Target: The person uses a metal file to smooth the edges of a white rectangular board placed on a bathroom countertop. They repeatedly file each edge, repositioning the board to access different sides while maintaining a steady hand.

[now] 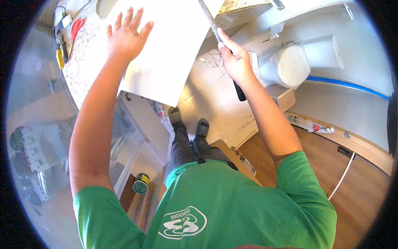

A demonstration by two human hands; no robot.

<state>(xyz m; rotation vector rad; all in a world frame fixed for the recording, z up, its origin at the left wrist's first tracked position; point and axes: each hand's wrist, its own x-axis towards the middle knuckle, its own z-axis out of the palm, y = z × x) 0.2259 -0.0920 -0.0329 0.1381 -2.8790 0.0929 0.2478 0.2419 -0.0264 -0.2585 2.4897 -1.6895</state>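
A large white panel (166, 54) lies across the speckled stone countertop, its near corner jutting out over the floor. My left hand (127, 39) rests flat on the panel with its fingers spread. Along the panel's right edge runs a file (211, 18), a long grey metal bar with a black handle (240, 92). My right hand (236, 60) is closed around it, the index finger stretched along the bar. The handle's end sticks out below my palm. Red-handled scissors (76, 27) and a yellow-and-black hand tool (61, 55) lie on the counter, left of my left hand.
A white toilet (292, 64) stands at the right, by a wall with a blue strip (346, 84). Below the panel, a cabinet door (145, 122) hangs open beside my legs. Debris litters the tile floor (209, 89). A round green-and-yellow container (141, 184) sits lower left.
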